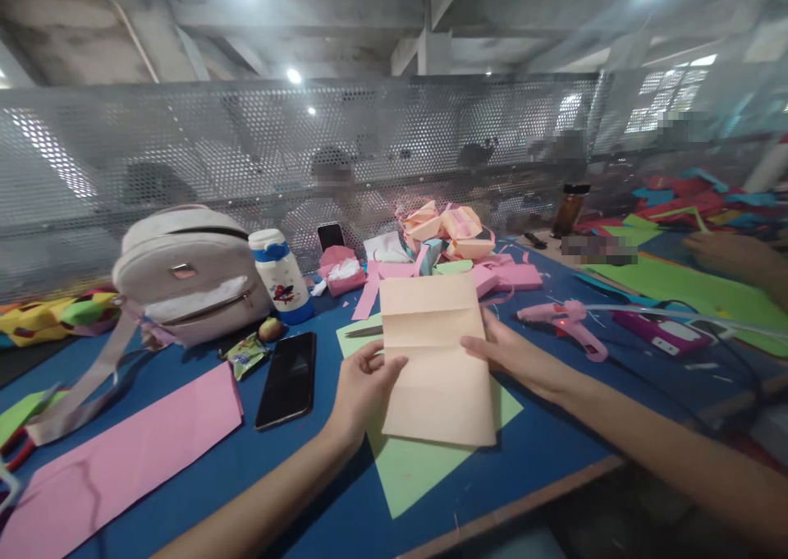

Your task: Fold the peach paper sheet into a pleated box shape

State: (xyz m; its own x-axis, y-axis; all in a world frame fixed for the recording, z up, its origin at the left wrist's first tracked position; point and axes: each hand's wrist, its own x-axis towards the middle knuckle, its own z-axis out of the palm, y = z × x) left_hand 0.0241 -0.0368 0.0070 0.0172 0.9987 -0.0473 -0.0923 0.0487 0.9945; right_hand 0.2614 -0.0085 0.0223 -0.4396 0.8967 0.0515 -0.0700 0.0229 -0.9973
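1 creased peach sheet point(434, 391), left hand point(364, 382), right hand point(512, 352), each grip pinching a side edge

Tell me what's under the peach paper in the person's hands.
Under the peach paper lies a light green sheet, its corners showing; a dark pointed blade pokes out at the left. The rest of both is covered, so unseen.

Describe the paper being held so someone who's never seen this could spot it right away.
On the blue table, find the pale green sheet near the front edge. Over it, the left hand and the right hand hold a peach sheet by its sides. Its peach colour and crosswise creases set it apart from the green beneath.
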